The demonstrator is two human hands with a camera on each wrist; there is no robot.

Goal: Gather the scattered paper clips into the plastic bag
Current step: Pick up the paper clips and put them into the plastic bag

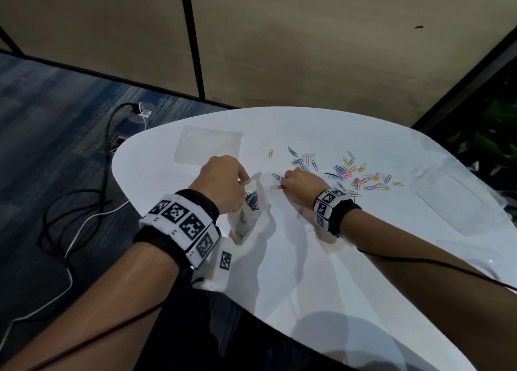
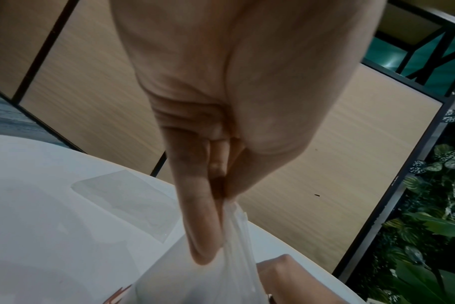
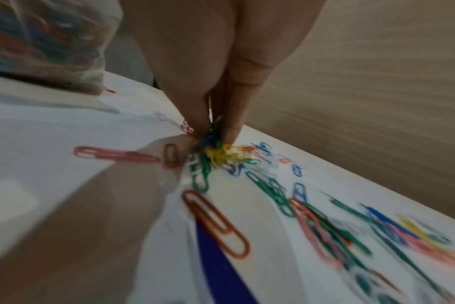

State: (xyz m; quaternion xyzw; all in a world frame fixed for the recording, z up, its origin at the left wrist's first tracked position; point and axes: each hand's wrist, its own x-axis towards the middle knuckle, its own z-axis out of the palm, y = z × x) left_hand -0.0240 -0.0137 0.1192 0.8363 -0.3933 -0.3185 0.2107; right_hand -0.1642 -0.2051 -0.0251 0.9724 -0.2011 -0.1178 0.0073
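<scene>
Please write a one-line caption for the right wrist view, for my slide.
Right hand pinches a bunch of colored paper clips on the white table.

Two hands at a white table, one holding a bag, one among paper clips

The left hand (image 1: 223, 180) pinches the top edge of a clear plastic bag (image 1: 253, 202) near the table's (image 1: 321, 272) left side; a clump of coloured clips shows inside it. Just to its right, the right hand (image 1: 300, 187) rests fingers-down on the tabletop and seems to pinch a few clips, though its fingertips are hidden. Scattered paper clips (image 1: 347, 172) lie beyond and right of that hand. A second flat clear bag (image 1: 208, 145) lies further back. Cables (image 1: 84, 211) trail on the blue carpet at left.
</scene>
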